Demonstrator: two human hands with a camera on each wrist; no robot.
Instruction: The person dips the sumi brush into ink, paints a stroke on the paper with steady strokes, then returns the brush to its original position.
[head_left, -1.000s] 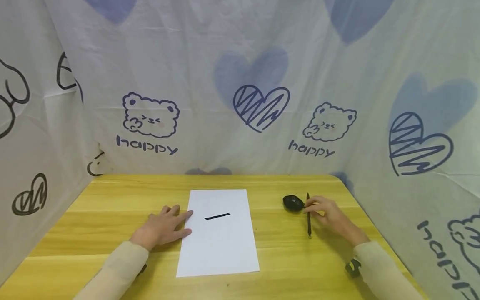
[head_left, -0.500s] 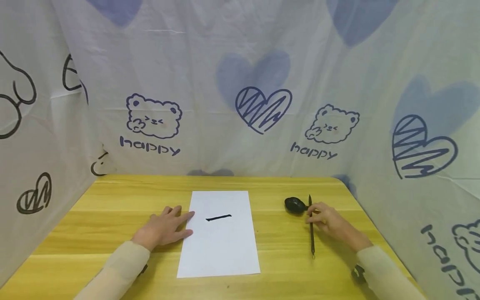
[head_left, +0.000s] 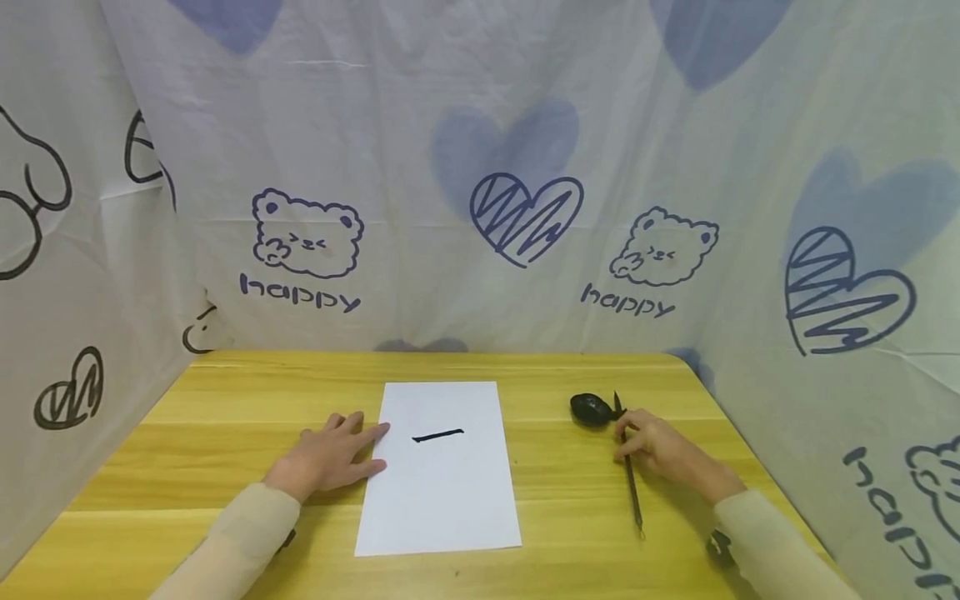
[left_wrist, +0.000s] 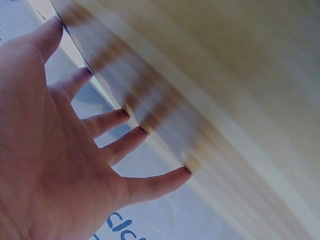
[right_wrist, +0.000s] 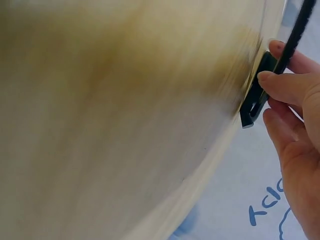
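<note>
My right hand (head_left: 660,446) pinches a dark writing brush (head_left: 633,492) between thumb and fingers. The brush's narrow dark tip points to the far side and its looped tail slants toward me. Just left of those fingers sits a black, oval, shiny ink dish (head_left: 590,410); the brush tip is close beside it, and I cannot tell whether they touch. In the right wrist view the brush (right_wrist: 298,31) crosses in front of the dark dish (right_wrist: 256,97). My left hand (head_left: 326,454) lies spread, thumb and forefinger on the left edge of a white paper sheet (head_left: 438,500) bearing one black stroke (head_left: 438,436).
The yellow wood-grain table (head_left: 555,517) carries all of this. A white cloth (head_left: 420,267) printed with hearts and bears hangs at the back and both sides. Dark bands (head_left: 720,546) sit at the wrists.
The right hand has shifted slightly toward me with the brush. The brush's tail has swung nearer to me and to the right. Left hand and paper keep their places.
</note>
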